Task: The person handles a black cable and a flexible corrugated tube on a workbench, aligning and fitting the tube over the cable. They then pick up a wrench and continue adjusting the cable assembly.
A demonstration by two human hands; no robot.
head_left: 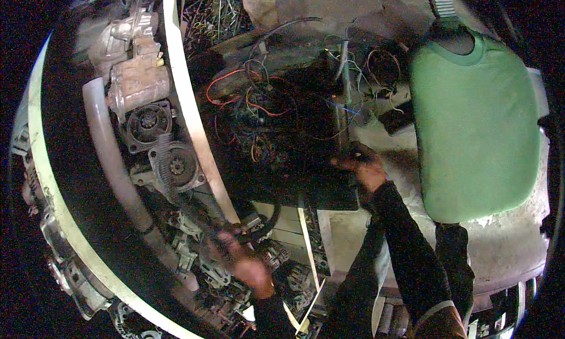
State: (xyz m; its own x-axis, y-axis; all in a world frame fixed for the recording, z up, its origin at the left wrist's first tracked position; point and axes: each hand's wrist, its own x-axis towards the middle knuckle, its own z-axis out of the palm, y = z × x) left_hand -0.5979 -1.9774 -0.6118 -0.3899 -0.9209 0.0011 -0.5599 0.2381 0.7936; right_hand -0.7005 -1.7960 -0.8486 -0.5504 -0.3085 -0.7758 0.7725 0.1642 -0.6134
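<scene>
My left hand (250, 271) is smeared by motion over the metal motor parts (203, 265) on the left. Its fingers are too blurred to show whether they hold anything. At the right edge of a dark, box-like surface (318, 189), my right hand (369, 173) has its fingers bent. Deep shadow hides what lies in its fingers, if anything. Beyond it, a tangle of thin wires (259, 109), red ones among them, lies on the dark surface. More loose wires (365, 103) hang along that surface's right side.
Left of a pale strip (188, 103) sit round motor housings with gears (176, 165) and a larger cylindrical motor (138, 86). A grey tube (112, 150) curves past them. On the right stands a rounded green cloth-covered pad (477, 133). Scrap pieces (218, 18) lie at the back.
</scene>
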